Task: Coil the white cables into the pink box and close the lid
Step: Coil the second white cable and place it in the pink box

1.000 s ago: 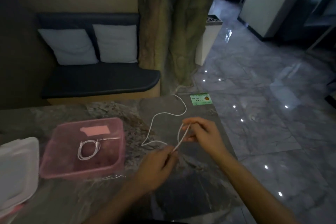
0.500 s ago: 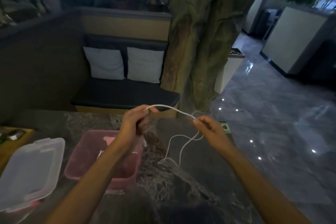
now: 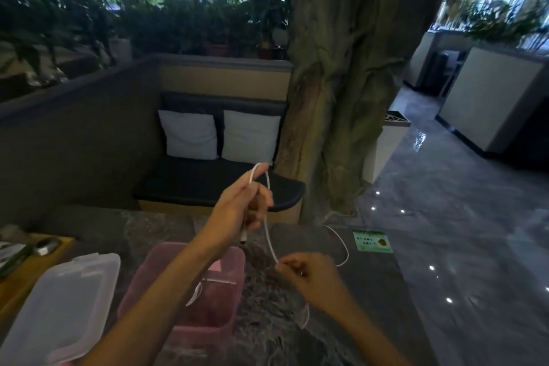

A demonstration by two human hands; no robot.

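Up went the left hand [image 3: 243,205], raised above the far rim of the pink box [image 3: 228,318], fingers pinched on one end of the white cable [image 3: 269,232] with a small loop over the top and the plug dangling below, while the right hand [image 3: 306,276], at about four o'clock from it, nipped the same strand between thumb and fingertips. Light, limp and slick, that cable looked best gripped near the plug and fed loop by loop, or it would spring loose. Hard to read were its tail trailing past the right wrist, the coiled cable [image 3: 197,291] in the box half behind the forearm, and the clear lid [image 3: 59,306] cut off at eight o'clock.
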